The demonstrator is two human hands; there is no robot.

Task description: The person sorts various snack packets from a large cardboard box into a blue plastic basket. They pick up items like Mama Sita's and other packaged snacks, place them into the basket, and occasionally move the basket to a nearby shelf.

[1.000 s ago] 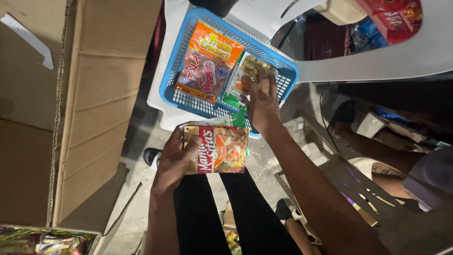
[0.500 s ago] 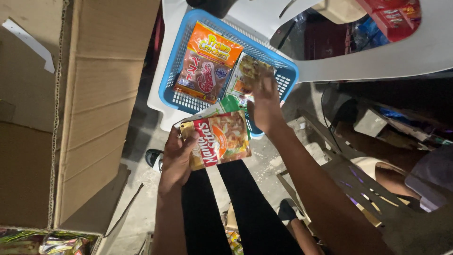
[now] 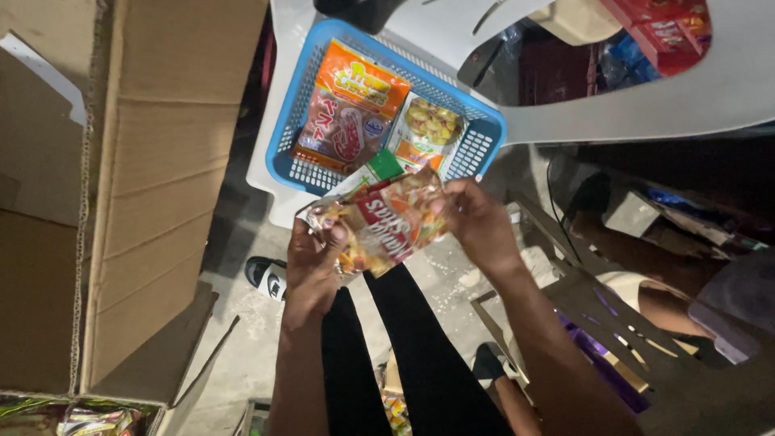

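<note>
We see the left hand [image 3: 311, 262] and right hand [image 3: 476, 218] grasping opposite ends of a red-and-orange sachet [image 3: 383, 226], tilted just below the blue basket [image 3: 284, 137] of packets.

A big cardboard box [image 3: 121, 202] blocks the left side of the frame. In the blue basket [image 3: 484, 133] at the top, two packets fill the floor, with only a thin bare strip along its near edge. Open floor [image 3: 242, 339] shows at lower left.
</note>
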